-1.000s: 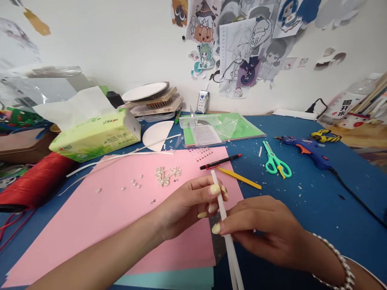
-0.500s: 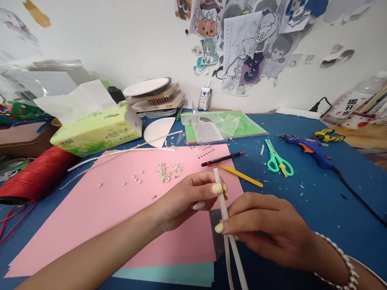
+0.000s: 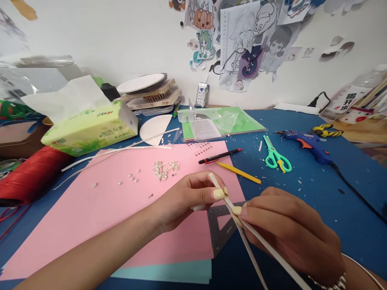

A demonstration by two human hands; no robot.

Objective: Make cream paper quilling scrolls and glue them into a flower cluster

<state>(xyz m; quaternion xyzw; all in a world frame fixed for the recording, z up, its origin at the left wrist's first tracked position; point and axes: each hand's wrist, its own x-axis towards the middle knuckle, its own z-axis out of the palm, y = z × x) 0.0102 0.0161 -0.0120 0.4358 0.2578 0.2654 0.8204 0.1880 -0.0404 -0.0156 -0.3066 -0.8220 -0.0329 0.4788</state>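
Two narrow white strips run together at the top and spread apart toward the bottom right. My left hand pinches them near their upper end, between thumb and fingers. Just below and to the right, my right hand has its thumb and fingertip closed on the same strips. Under the hands lie a stack of pink sheets and a dark triangle ruler. White coiled ornaments and several small pearls rest on the pink paper.
Behind the hands lie a black pen and a yellow tool. Green scissors and a blue glue gun are at the right. A tissue pack and a red thread spool stand at the left.
My right hand has moved up and right, closer to my left fingertips. The strips now slant more toward the lower right, and more of the triangle ruler shows. The view has shifted slightly.
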